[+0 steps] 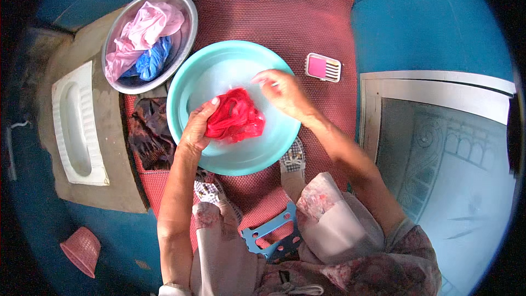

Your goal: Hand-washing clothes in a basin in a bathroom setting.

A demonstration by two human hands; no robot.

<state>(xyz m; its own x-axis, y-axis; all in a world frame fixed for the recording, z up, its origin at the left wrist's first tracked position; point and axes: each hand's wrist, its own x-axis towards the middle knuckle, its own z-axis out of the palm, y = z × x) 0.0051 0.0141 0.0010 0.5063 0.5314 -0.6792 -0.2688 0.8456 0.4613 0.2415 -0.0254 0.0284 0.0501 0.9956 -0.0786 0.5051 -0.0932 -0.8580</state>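
A turquoise plastic basin with whitish water stands on the red mat, in front of my feet. Over its left half, my left hand grips a bunched, wet red cloth, thumb on top. My right hand is over the basin's right side with curled fingers, apart from the cloth; it is slightly blurred, and I cannot tell if it holds anything. To the right, a white soap dish holds a pink bar of soap.
A metal basin at upper left holds pink cloth and blue cloth. Dark patterned cloth lies beside the turquoise basin. Farther left are a squat toilet and a pink basket. A framed door stands right.
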